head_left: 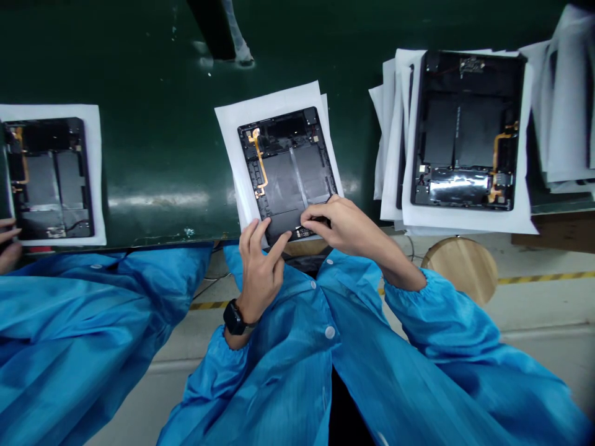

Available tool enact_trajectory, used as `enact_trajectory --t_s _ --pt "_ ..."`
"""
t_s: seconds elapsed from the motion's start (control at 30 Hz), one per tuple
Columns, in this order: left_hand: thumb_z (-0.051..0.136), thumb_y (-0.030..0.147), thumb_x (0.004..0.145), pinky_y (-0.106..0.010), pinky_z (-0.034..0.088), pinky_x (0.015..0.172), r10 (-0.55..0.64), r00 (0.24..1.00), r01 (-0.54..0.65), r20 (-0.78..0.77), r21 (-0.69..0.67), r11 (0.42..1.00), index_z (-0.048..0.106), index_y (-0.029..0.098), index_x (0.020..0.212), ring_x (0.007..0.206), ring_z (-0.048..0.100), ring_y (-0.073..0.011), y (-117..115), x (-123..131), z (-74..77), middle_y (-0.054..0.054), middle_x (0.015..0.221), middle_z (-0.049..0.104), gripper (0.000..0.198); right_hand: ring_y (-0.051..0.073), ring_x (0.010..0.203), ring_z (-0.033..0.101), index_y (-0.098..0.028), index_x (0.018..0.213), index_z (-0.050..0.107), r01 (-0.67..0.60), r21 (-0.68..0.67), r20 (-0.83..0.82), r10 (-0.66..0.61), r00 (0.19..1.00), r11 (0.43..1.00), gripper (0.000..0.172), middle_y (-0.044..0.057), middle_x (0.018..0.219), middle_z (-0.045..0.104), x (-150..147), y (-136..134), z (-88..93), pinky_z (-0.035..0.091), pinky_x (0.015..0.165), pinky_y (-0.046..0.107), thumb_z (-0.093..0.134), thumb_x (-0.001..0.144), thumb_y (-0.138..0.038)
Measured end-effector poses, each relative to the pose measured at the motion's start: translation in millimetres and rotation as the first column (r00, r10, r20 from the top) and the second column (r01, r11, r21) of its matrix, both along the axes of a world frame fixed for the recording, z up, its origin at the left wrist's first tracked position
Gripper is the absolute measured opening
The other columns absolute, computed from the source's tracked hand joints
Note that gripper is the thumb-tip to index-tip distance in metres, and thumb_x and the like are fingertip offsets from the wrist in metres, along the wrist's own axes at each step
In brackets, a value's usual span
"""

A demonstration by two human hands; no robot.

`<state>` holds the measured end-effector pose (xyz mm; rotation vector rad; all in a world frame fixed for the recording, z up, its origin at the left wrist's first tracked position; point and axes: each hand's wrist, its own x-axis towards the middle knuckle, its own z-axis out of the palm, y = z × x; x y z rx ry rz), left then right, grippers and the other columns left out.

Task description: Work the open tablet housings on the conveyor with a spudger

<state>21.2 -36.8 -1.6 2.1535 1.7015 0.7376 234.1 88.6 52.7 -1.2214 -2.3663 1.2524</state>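
Observation:
An opened black tablet back with an orange flex cable lies on white paper at the near edge of the dark green bench. My left hand, with a black watch on its wrist, rests at the tablet's near left corner, index finger stretched onto the lower edge and the other fingers loosely curled. My right hand presses curled fingertips on the small board at the tablet's bottom edge. Whether they pinch a small part is hidden.
A second opened tablet on paper lies at the left, with another person's hand and blue sleeve beside it. At the right a third opened tablet tops a stack of paper-separated units. A round wooden stool stands below.

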Motion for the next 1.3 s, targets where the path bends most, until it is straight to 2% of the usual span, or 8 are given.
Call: enact_trajectory --t_s 0.23,0.4,0.63,0.83,1.13,1.3 --pt "0.049 0.000 0.097 -0.065 0.033 0.128 0.001 1.000 -0.001 -0.007 0.001 1.000 0.067 0.023 0.141 0.160 0.028 -0.0366 0.0 -0.2 0.6 -0.017 0.163 0.040 0.053 0.017 0.071 0.060 -0.019 0.091 0.072 0.029 -0.063 -0.077 -0.033 0.996 0.998 0.015 0.000 0.079 0.073 0.7 1.6 1.3 0.038 0.083 0.031 0.062 0.102 -0.021" --pt "0.049 0.000 0.097 -0.065 0.033 0.128 0.000 1.000 0.000 -0.002 0.000 1.000 0.067 0.024 0.141 0.160 0.028 -0.0365 0.4 -0.1 -0.2 -0.017 0.164 0.039 0.054 0.016 0.069 0.059 -0.020 0.092 0.072 0.003 -0.038 -0.050 -0.005 0.999 0.999 0.015 -0.001 0.077 0.072 -0.3 0.6 0.4 0.037 0.088 0.032 0.062 0.102 -0.019" --pt "0.049 0.002 0.096 -0.066 0.033 0.128 0.006 1.000 -0.006 -0.013 -0.012 1.000 0.067 0.026 0.142 0.161 0.028 -0.0358 -0.6 -0.5 -0.5 -0.015 0.165 0.039 0.055 0.020 0.078 0.060 -0.021 0.094 0.073 0.014 -0.015 0.001 -0.014 1.000 1.000 0.016 0.002 0.083 0.074 0.5 -0.5 1.2 0.037 0.089 0.033 0.060 0.103 -0.022" --pt "0.050 0.001 0.096 -0.066 0.033 0.128 0.005 1.000 -0.005 -0.007 -0.011 1.000 0.068 0.024 0.141 0.160 0.028 -0.0365 -0.5 0.0 2.4 -0.016 0.165 0.039 0.054 0.019 0.077 0.059 -0.021 0.094 0.072 0.011 -0.023 -0.008 -0.011 1.000 1.000 0.016 0.001 0.082 0.074 1.0 -0.6 1.4 0.037 0.089 0.033 0.060 0.103 -0.022" --pt "0.053 0.001 0.095 -0.067 0.034 0.127 0.010 1.000 -0.009 -0.010 0.005 1.000 0.068 0.025 0.140 0.160 0.027 -0.0378 -0.3 2.9 1.1 -0.016 0.164 0.039 0.053 0.020 0.076 0.051 -0.020 0.096 0.073 -0.021 0.034 -0.007 0.021 1.000 0.999 0.020 0.002 0.079 0.070 4.7 -6.1 -3.9 0.035 0.086 0.032 0.057 0.107 -0.026" --pt "0.054 0.000 0.094 -0.068 0.033 0.127 0.005 1.000 -0.005 -0.003 0.010 1.000 0.069 0.024 0.139 0.160 0.028 -0.0384 0.0 2.9 0.9 -0.016 0.164 0.039 0.053 0.019 0.076 0.052 -0.020 0.097 0.073 -0.020 0.061 -0.024 0.022 0.999 0.998 0.021 0.003 0.084 0.072 6.2 -9.1 -6.3 0.036 0.087 0.033 0.056 0.107 -0.025"
